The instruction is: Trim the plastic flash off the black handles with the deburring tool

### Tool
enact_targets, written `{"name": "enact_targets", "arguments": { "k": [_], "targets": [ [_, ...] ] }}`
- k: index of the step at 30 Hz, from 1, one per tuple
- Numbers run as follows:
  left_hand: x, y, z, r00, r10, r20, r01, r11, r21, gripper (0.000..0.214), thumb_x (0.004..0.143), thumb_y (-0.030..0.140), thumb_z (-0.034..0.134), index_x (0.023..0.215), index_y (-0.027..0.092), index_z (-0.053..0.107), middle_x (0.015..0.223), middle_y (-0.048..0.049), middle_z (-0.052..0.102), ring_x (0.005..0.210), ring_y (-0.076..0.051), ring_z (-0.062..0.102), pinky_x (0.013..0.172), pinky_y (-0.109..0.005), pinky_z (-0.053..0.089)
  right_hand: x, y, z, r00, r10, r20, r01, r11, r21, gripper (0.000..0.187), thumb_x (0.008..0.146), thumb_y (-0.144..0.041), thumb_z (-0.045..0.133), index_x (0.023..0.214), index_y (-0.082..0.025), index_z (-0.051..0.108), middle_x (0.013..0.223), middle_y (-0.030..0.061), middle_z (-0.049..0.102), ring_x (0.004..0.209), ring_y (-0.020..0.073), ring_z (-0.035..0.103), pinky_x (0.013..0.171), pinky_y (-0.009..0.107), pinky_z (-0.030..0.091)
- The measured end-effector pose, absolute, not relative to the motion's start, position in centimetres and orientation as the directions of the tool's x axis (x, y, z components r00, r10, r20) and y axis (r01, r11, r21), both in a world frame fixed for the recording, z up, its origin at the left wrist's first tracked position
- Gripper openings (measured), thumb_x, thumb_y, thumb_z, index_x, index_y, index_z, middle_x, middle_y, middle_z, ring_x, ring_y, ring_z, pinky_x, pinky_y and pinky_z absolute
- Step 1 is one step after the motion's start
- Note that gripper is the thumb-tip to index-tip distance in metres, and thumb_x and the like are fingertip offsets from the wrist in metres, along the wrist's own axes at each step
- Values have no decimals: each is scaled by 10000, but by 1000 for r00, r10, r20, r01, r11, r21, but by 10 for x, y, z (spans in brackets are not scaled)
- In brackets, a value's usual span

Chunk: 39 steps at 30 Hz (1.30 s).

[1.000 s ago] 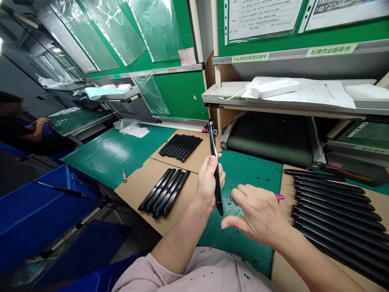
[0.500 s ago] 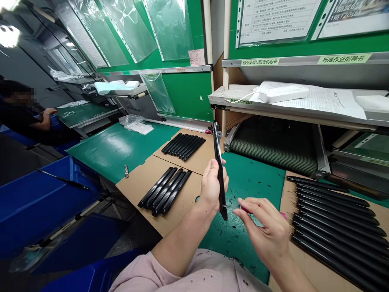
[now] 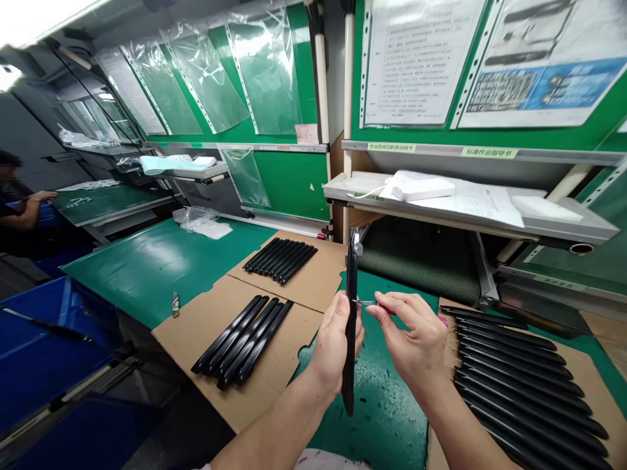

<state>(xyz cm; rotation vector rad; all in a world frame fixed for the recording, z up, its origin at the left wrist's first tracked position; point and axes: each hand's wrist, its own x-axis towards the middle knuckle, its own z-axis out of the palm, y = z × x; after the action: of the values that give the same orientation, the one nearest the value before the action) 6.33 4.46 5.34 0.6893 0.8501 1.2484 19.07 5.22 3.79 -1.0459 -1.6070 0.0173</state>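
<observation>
Above the green mat [image 3: 386, 424], left hand [image 3: 333, 346] grips black bar [image 3: 351, 313] upright.

green wall panels [image 3: 294, 183] hung with clear plastic sleeves [image 3: 267, 75] and printed instruction sheets [image 3: 409, 65]; white shelf [image 3: 441, 219] at right; blue bins [image 3: 34, 346] low left.

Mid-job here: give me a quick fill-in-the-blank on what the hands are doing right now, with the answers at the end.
The left hand grips the long black bar, which stands ____.
The right hand pinches a small tool whose ____ tip points at the bar.
The black bars to the right of the right hand lie on a sheet of ____.

Missing words: upright; metal; cardboard.
</observation>
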Motion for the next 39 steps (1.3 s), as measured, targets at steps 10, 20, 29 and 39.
{"name": "enact_targets", "arguments": {
  "k": [10, 20, 29, 39],
  "targets": [
    [64, 28, 53, 270, 934, -233, -480, 340, 809, 423, 861, 628, 520, 870, 205, 510, 569, 86, 248, 450, -52, 160, 423, -175, 180, 202, 87, 60, 302, 464, 833, 627, 562, -540, 146, 855, -241, 714, 994, -208, 741, 913, 56, 704, 825, 197, 650, 716, 351, 566],
    [59, 25, 44, 327, 907, -264, -430, 392, 813, 470, 789, 675, 583, 890, 217, 546, 584, 77, 264, 463, -56, 202, 453, -176, 224, 214, 67, 56, 261, 625, 736, 508, 560, -655, 160, 857, -292, 700, 994, -222, 743, 931, 46, 706, 852, 190, 670, 763, 335, 581],
    [57, 19, 44, 454, 867, -204, -339, 380, 860, 409, 904, 618, 443, 898, 219, 535, 537, 85, 248, 437, -69, 135, 449, -227, 173, 215, 81, 53, 613, 370, 698, 531, 461, -711, 229, 851, -369, 702, 956, -167, 734, 907, 95, 700, 816, 227, 654, 722, 372, 555],
    [48, 14, 33, 467, 882, -57, 35, 45, 998, 318, 881, 531, 553, 956, 226, 503, 647, 54, 338, 547, -107, 296, 531, -250, 243, 221, 78, 48, 400, 829, 392, 230, 323, -918, 406, 809, -536, 681, 683, -197, 496, 535, -79, 311, 468, 73, 255, 414, 211, 217]
  ]
}}
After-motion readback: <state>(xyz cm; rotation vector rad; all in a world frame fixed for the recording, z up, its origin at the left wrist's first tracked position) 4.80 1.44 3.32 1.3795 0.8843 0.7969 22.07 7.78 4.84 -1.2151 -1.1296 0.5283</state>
